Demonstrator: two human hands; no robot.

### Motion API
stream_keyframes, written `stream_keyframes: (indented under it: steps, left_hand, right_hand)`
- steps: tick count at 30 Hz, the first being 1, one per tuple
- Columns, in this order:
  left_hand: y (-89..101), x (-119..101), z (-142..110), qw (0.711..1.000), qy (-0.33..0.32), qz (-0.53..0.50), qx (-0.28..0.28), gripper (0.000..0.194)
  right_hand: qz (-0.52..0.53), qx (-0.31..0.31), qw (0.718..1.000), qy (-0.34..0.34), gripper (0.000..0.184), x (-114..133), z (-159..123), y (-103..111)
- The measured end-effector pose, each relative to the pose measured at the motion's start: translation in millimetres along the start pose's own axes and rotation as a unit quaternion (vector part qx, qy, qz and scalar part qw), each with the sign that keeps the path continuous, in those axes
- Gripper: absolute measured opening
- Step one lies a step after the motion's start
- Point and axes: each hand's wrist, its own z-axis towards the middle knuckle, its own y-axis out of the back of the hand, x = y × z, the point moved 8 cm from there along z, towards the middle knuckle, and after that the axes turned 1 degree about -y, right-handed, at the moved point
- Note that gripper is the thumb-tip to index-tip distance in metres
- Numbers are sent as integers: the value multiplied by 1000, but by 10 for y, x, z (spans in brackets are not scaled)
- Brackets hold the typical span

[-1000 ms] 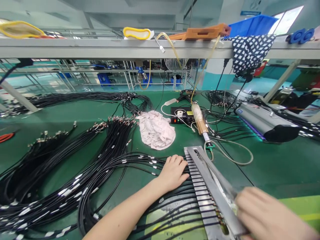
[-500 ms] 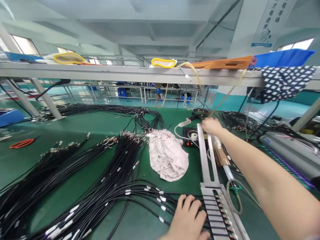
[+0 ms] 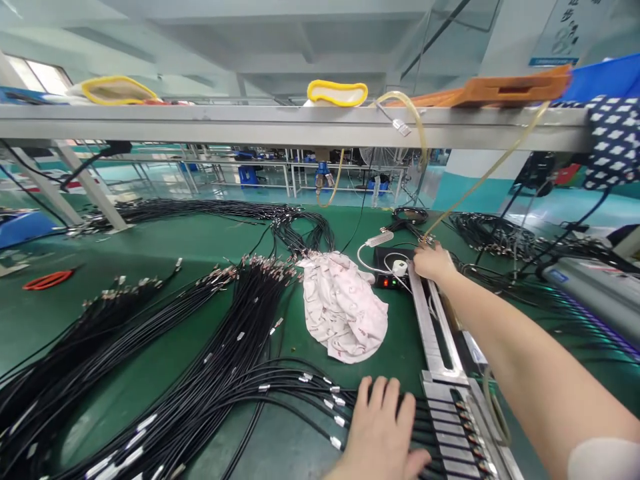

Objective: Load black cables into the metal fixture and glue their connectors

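Observation:
My left hand point(image 3: 383, 433) lies flat with fingers spread on black cables point(image 3: 300, 390) where they enter a slotted metal fixture point(image 3: 450, 427) at the bottom. My right hand point(image 3: 433, 262) is stretched far forward, fingers closed on the far end of a long metal bar point(image 3: 433, 320) that runs back to the fixture. The bar's far end sits beside a small black box with a red light point(image 3: 393, 263). A crumpled pale cloth point(image 3: 345, 307) lies just left of the bar.
Large bundles of black cables point(image 3: 150, 347) cover the green table's left half. A red loop point(image 3: 47, 280) lies far left. A grey machine point(image 3: 595, 293) stands at right. An overhead shelf point(image 3: 300, 123) carries yellow-rimmed items, an orange block and hanging tubing.
My right hand left the near end of the fixture and reached forward along the metal bar to its far end. The left hand stayed on the cables. My view tilted up.

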Motion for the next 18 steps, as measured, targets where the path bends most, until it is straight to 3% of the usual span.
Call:
stream_keyframes:
  steps: [3, 5, 9, 11, 14, 18]
  left_hand:
    - [54, 66, 32, 993, 51, -15, 102, 62]
    - [84, 68, 50, 983, 67, -19, 170, 57]
    - [118, 81, 117, 959, 85, -39, 267, 55]
    - [65, 111, 149, 935, 103, -85, 328, 55]
    - [-14, 139, 253, 905, 96, -128, 395, 50]
    - [-147, 159, 361, 856, 88, -172, 480, 30]
  right_hand:
    - [37, -12, 999, -2, 35, 51, -289, 238]
    - [73, -12, 997, 18, 40, 117, -702, 385]
    - [168, 44, 979, 106, 41, 435, -2054, 486]
    - [298, 86, 939, 149, 43, 673, -2807, 449]
    - [362, 76, 927, 61, 51, 802, -3582, 271]
    - [342, 8, 940, -2, 68, 910, -3925, 107]
